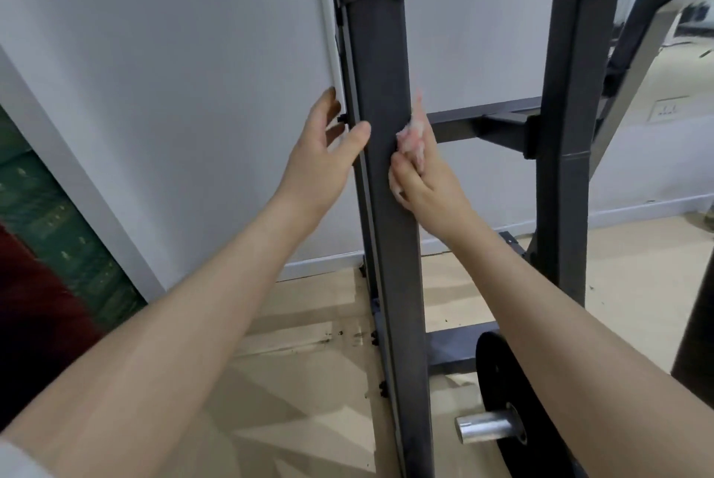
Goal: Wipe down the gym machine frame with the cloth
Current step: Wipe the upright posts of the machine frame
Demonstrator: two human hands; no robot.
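No writing is legible anywhere. The right hand (pixel 423 184) clutches a bunched pale pink cloth (pixel 412 137) against the right edge of the dark upright frame post (pixel 384 91). The left hand (pixel 328 145), fingers relaxed, touches the post's left edge with its thumb. A weight plate (pixel 498 392) is partly hidden behind the right forearm.

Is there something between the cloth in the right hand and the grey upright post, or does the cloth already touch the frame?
Nothing visible stands between them. The right hand grips the pink cloth and presses it against the right edge of the upright post. The left hand rests on the opposite edge, clear of the cloth.
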